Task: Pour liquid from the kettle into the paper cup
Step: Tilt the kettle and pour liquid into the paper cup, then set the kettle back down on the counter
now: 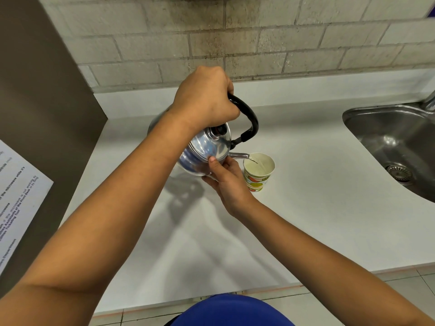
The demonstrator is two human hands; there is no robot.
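Blue cloth, nearest the camera at the bottom edge, shows just in front of the white counter. At the far left a dark panel stands against the counter's end, with a printed sheet of paper stuck on it; the print is too blurred to read in full.

Reaching in from the lower left, the left hand is clenched around the black handle of the kettle, its fingers wrapped over the top of the loop. The shiny metal kettle is lifted off the counter and tipped to the right, its lid with a black knob facing the camera. The right hand comes in from the lower right and props the kettle from below, thumb pressed on the body near the lid's rim and fingers curled under the base.

The spout points right, its tip over the rim of the paper cup, and a thin stream runs from it into the cup. This cup stands upright on the counter just beside the right hand, partly filled with pale liquid, printed with coloured shapes on its side.

Farther right, well apart from the cup, a steel sink is set into the counter, its drain visible. A brick wall runs along the back.
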